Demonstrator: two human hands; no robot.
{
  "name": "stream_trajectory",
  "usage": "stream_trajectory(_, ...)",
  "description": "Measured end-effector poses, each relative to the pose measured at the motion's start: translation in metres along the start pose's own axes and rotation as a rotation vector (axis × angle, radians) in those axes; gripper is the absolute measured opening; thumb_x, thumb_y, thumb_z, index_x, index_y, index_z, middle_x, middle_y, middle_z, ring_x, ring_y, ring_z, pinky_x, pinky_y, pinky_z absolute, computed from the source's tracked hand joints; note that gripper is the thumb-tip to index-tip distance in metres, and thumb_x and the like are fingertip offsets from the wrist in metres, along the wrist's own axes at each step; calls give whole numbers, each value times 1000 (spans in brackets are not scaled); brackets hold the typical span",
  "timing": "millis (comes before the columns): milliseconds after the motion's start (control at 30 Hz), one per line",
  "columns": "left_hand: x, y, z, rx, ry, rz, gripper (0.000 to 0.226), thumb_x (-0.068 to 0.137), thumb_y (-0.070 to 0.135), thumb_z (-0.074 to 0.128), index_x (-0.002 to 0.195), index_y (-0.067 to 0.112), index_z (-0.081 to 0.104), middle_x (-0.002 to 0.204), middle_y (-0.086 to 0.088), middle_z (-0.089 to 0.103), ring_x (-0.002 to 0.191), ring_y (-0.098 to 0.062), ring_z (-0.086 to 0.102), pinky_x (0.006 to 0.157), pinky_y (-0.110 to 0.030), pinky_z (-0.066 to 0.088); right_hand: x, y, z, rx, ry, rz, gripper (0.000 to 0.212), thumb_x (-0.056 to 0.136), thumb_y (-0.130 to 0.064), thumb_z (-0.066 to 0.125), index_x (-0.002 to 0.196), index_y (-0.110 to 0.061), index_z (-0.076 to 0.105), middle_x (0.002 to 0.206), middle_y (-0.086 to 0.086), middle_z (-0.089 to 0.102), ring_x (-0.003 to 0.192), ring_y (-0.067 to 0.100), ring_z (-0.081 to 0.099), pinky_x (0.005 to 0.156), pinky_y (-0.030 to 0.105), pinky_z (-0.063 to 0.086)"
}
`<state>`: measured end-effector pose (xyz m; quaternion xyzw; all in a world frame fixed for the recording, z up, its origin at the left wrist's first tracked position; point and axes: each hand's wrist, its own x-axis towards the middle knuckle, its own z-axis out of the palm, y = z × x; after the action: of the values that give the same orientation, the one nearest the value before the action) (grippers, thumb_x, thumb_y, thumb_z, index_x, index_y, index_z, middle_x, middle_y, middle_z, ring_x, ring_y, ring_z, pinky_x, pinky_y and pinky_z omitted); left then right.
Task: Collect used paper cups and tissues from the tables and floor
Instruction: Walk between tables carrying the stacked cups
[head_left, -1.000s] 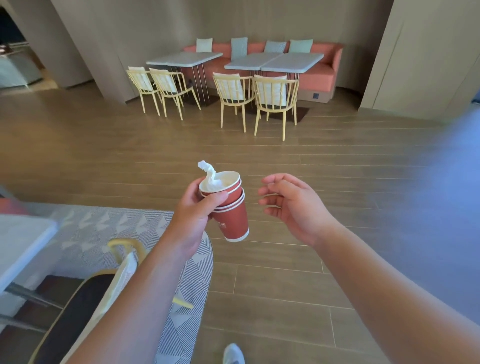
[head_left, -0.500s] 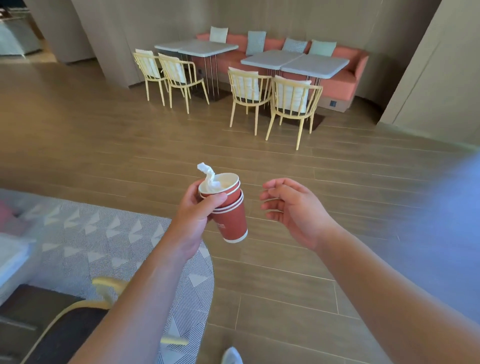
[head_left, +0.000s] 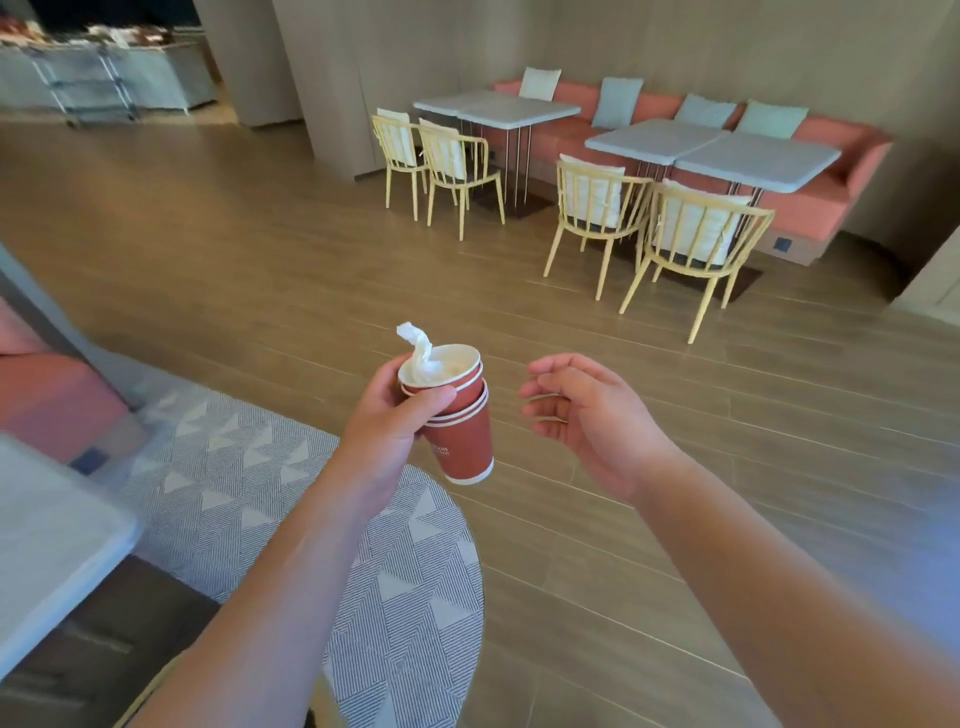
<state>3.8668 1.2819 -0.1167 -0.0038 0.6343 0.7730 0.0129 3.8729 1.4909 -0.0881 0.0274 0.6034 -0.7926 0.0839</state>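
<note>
Left hand (head_left: 387, 415) wrapped round a nested stack of red paper cups (head_left: 457, 415), thumb across the near side just under the rims, fingers behind. Stack held out in front at mid-frame, over wood floor (head_left: 260, 249), its long axis tilted: mouth up and leaning toward the left, base down and to the right. A twisted white tissue (head_left: 418, 348) is stuffed in the top cup and pokes up past the rim on the left. Right hand (head_left: 587, 410) holds nothing, fingers loosely curled and apart, palm turned toward the stack; it sits just right of the cups, not touching. Patterned grey rug (head_left: 322, 499) near left, under the left forearm; corner of a pale near table (head_left: 47, 530) at the left edge. Far right: grey tables (head_left: 748, 156), yellow chairs (head_left: 696, 234), coral bench (head_left: 826, 171). No cups or tissues show on those tabletops or on the floor, though the far tops are seen at a shallow angle. Judgement: the stack is in hand and the free right hand is the one to take the next piece; any such piece would drop into the open mouth from the right, where the tissue leaves room.
</note>
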Motion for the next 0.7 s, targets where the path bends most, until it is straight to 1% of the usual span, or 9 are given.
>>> stream_trajectory(67,18,-2,-11,9,30,-9,71,55,38,82,123,22,65,112,0,75,98,-14,70,80,-33,50,25,2,7,5,-24,18,16,94,-4,52,98,-13,64,82,3,68,66,15,62,64,28,48)
stream_trajectory(233,76,-14,-28,37,95,-39,58,56,38,83,112,32,69,106,6,77,93,-8,72,80,-32,50,100,10,10,22,-72,66,16,92,-3,53,97,-14,64,79,2,69,65,15,61,63,29,46)
stream_trajectory(367,139,-20,-31,49,158,-39,66,54,37,83,117,28,65,106,8,77,94,-7,71,83,-32,50,176,10,5,48,-118,98,17,92,-3,52,96,-14,64,78,2,70,66,16,61,63,29,47)
stream_trajectory(500,213,-15,-22,65,197,-42,73,54,36,83,123,20,63,107,4,76,95,-10,71,82,-31,50,260,-7,-4,70,-162,114,16,92,-3,52,95,-13,64,77,1,70,64,15,62,66,31,47)
stream_trajectory(600,268,-5,-10,75,219,-39,73,54,36,83,122,20,63,107,5,76,96,-9,70,83,-30,51,319,-26,-11,73,-188,131,16,92,-2,51,96,-13,64,76,1,70,64,15,61,63,28,47)
stream_trajectory(700,315,7,-3,95,241,-9,69,55,37,83,120,22,63,105,6,76,95,-8,71,79,-27,52,370,-44,-12,54,-230,119,16,94,-2,50,95,-12,63,73,1,70,62,14,61,58,25,47)
